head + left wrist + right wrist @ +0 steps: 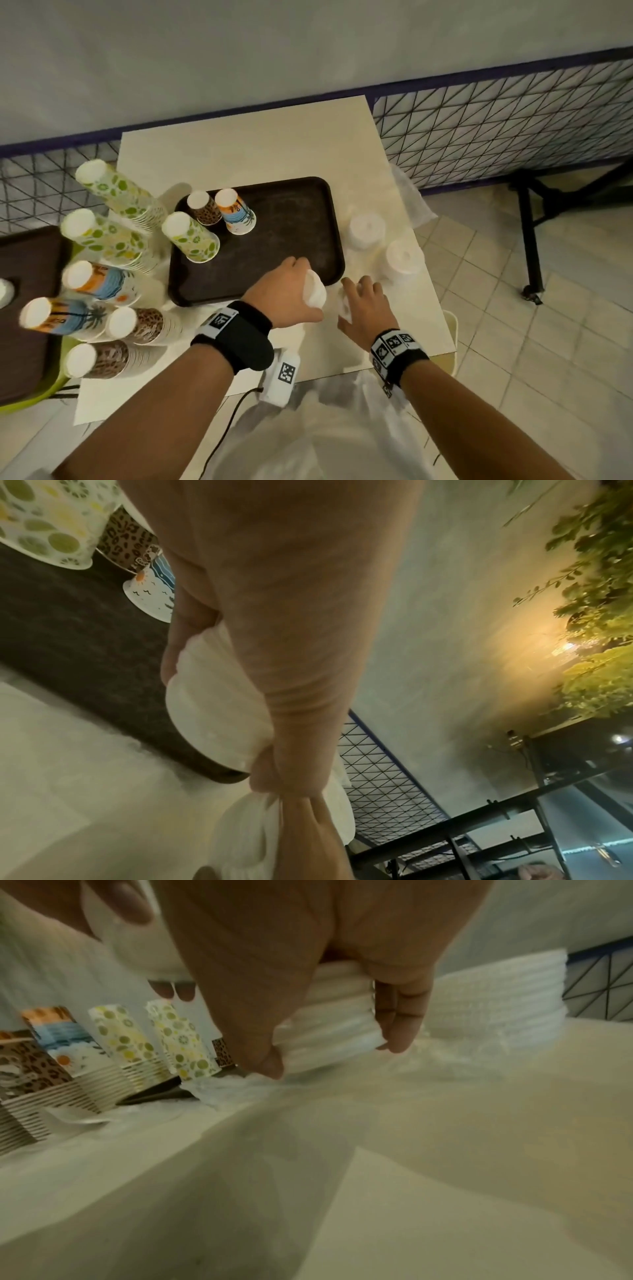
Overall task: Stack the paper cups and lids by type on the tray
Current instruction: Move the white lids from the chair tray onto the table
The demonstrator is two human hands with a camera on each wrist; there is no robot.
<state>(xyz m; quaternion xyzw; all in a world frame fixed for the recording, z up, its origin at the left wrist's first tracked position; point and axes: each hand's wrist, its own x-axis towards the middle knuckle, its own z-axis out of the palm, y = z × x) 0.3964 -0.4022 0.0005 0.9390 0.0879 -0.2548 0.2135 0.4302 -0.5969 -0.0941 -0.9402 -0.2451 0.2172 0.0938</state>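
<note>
A dark brown tray (pixel 274 219) lies on the cream table (pixel 239 150). Three short upside-down cup stacks stand at its far left: lime print (pixel 190 236), leopard print (pixel 205 208) and beach print (pixel 235 211). My left hand (pixel 291 291) is over the tray's near right corner and grips a small stack of white lids (pixel 314 291) (pixel 212 696). Just right of it, off the tray, my right hand (pixel 361 298) grips another white lid stack (pixel 344 306) (pixel 329 1031) between thumb and fingers, low over the table. Two more lid stacks (pixel 366 229) (pixel 402 260) stand right of the tray.
Several taller cup stacks (pixel 109 240) crowd the table left of the tray. A second brown tray (pixel 20 308) sits on a green chair at far left. Crumpled clear wrap (pixel 411 198) lies at the table's right edge. A wire mesh fence (pixel 496 130) runs behind.
</note>
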